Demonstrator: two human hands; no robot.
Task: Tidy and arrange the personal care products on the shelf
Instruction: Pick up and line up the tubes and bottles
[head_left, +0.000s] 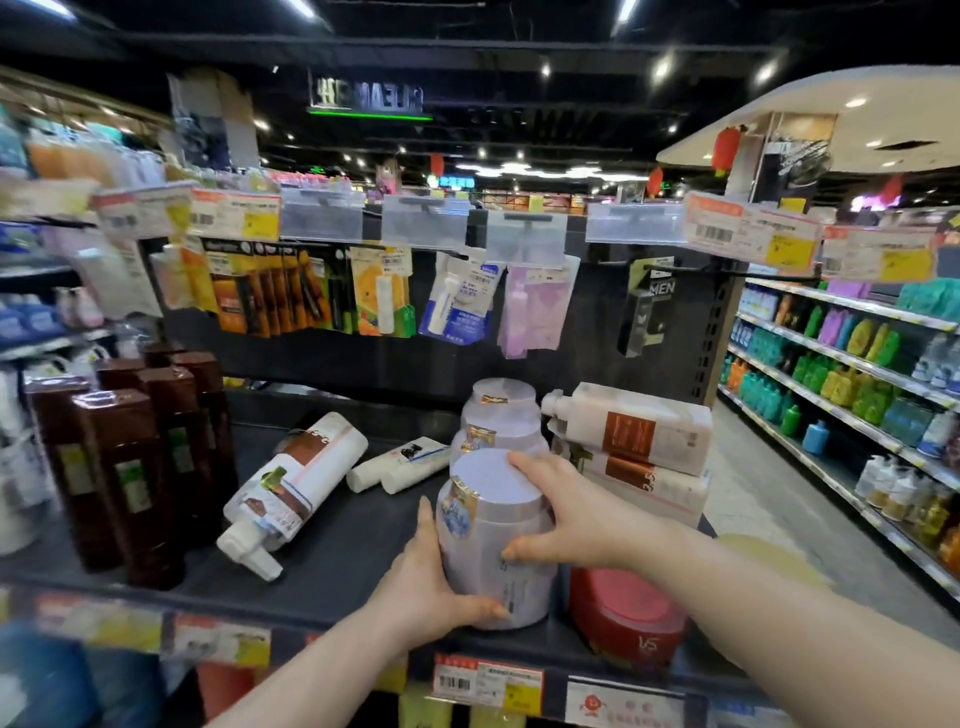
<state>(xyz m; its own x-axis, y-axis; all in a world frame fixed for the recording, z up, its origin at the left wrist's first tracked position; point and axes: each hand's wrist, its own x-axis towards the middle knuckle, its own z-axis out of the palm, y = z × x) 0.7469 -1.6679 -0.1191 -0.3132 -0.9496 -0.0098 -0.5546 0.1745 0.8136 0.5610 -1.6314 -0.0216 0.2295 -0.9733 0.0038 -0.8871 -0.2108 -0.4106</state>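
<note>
A tall pale lilac jar (491, 525) stands near the front edge of the dark shelf (337, 551). My left hand (426, 582) grips its lower left side and my right hand (571, 514) wraps its upper right side and lid. Behind it, in a line toward the back, stand two more lilac jars (501, 415). A red jar (626, 618) sits to the right at the shelf front, partly under my right forearm. White pump bottles (639, 431) lie stacked behind it. Another white pump bottle (291, 483) lies tilted mid-shelf, with two small white tubes (400, 465) beside it.
Several tall brown boxes (135, 457) stand at the shelf's left. Hanging packets (384, 296) fill the pegs above. Price tags (488, 680) line the shelf's front edge. An aisle with stocked shelves (852, 374) runs to the right.
</note>
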